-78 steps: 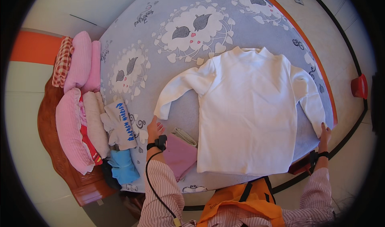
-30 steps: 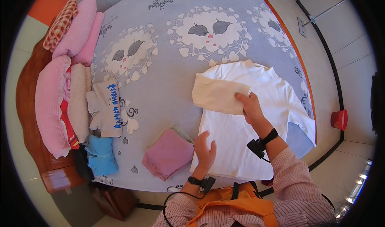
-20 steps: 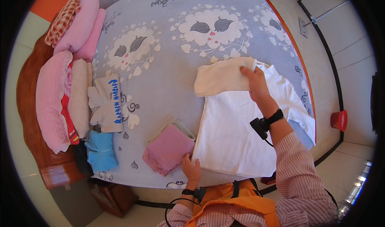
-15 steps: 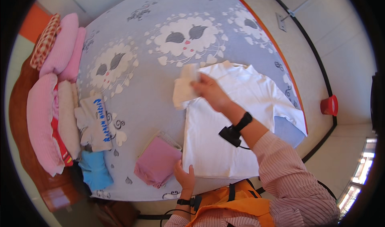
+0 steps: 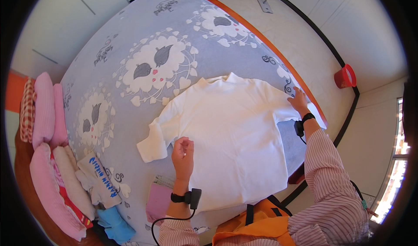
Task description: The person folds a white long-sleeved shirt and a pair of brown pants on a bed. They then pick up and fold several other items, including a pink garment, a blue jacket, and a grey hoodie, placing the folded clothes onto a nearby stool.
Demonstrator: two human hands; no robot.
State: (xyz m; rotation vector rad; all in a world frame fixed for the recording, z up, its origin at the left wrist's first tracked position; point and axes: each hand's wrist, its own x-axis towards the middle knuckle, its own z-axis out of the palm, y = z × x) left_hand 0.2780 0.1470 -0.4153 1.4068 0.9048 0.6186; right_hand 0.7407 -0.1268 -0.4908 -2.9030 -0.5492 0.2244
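Note:
A white long-sleeved shirt point(image 5: 230, 137) lies spread on the bed, its collar pointing away from me. Its left sleeve bends down and outward, ending in a wide cuff, while the right sleeve stretches toward the bed's right edge. My left hand point(image 5: 183, 157) is over the shirt's left side, beside that left sleeve, fingers curled in with nothing visible in them. Out at the right sleeve, my right hand point(image 5: 298, 100) has its fingers apart and rests on or just above the cloth. A folded pink garment point(image 5: 159, 200) lies partly hidden behind my left forearm.
Along the bed's left side are pink pillows point(image 5: 45, 189), a grey garment with blue lettering point(image 5: 99, 180) and a blue folded cloth point(image 5: 115, 224). The patterned grey-blue bedspread point(image 5: 130, 37) covers the bed. A red bucket point(image 5: 345, 76) stands on the floor at right.
My right hand has left the shirt's left sleeve and moved to the right sleeve. My left hand has risen from the lower hem to the shirt's left side. The view has shifted.

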